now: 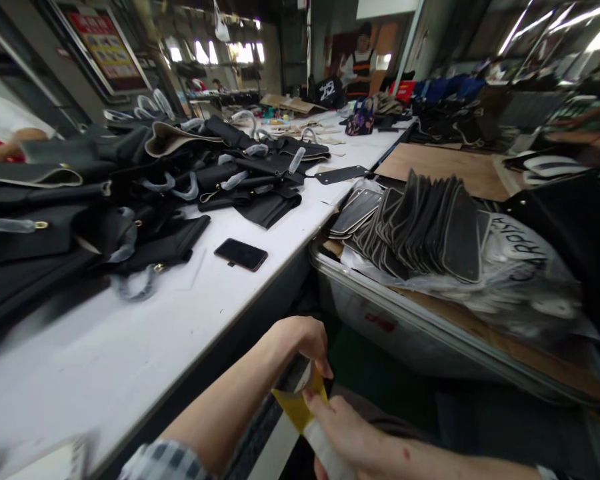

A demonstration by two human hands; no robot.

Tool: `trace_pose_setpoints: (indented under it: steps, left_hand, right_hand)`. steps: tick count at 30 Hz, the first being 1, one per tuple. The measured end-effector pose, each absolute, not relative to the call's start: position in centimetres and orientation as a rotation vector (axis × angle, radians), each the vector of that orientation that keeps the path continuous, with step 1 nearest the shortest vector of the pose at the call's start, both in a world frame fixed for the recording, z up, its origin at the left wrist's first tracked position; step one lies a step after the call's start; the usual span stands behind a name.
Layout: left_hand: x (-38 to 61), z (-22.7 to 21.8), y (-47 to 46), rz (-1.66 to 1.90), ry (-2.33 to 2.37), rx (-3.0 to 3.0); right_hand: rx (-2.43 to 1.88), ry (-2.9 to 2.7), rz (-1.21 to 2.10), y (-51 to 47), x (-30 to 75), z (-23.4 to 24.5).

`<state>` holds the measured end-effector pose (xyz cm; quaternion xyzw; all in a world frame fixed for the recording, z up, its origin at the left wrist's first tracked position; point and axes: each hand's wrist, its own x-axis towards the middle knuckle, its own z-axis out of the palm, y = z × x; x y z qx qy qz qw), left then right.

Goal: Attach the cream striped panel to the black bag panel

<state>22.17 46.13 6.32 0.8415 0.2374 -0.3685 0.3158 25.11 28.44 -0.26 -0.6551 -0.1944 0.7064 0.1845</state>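
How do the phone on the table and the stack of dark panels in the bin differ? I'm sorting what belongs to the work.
The phone is a single glossy slab lying flat on the white table; the dark panels are many, matte with pale edges, leaning on edge in a fanned row in the bin. The phone lies nearer the left hand. Both are dark, flat and rectangular.

1. On your left, the white surface [130, 333] carries a heap of black bags [80, 200].
2. A dark phone [241, 254] lies flat just beside that heap.
3. To your right, fanned black panels [430, 227] sit in a grey bin [380, 313].
4. A person in an orange vest [360, 67] stands far off.
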Motion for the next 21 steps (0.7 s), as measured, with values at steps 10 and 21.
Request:
trace_pose_setpoints:
  steps: [10,21]
  left_hand:
    - [17.4,5.8,40.8,0.012,0.832,2.483]
    - [16.0,3.8,36.0,0.359,1.403,2.335]
  right_hand:
    - [-1.424,-1.219,1.967,24.6,33.7,3.2]
    - [-1.513,-0.588,1.559,29.8,31.9,-1.6]
